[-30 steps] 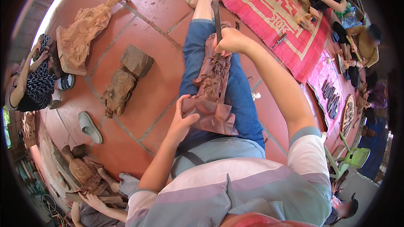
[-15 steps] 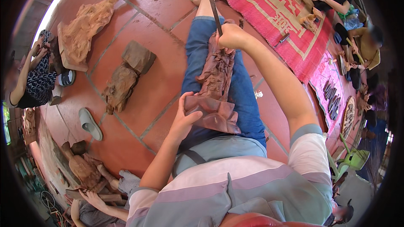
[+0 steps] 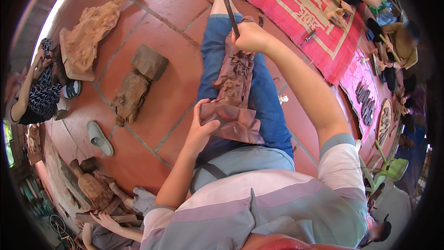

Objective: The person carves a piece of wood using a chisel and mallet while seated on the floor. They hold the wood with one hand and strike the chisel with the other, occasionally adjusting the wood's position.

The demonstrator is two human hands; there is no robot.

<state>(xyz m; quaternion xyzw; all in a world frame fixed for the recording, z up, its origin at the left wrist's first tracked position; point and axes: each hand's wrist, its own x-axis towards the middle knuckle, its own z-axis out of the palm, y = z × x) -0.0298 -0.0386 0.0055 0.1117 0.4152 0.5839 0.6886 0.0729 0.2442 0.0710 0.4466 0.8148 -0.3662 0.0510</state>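
Note:
A reddish-brown wood carving [image 3: 234,83] with cut figures and a smoother block-like base lies lengthwise along my lap, base toward my body. My left hand [image 3: 202,127] is closed around the left side of that base, thumb on top. Over the far end of the carving, my right hand [image 3: 249,37] grips a long dark flat bar-shaped tool [image 3: 229,11]. The bar sticks out beyond my fist, pointing away from me and slightly left. Its working end, if any, is hidden under my right hand.
Rough wood pieces [image 3: 132,95], a large carving [image 3: 88,37] and a grey slipper [image 3: 99,137] lie on the tiled floor at left. At right are a red patterned mat [image 3: 300,23], a pink cloth with several dark tools [image 3: 365,104] and a green plastic chair [image 3: 393,169]. Other people work around me.
The view has shifted slightly. My right hand and the bar have moved a little, with the bar tilting slightly more to the left. My left hand keeps its hold on the base.

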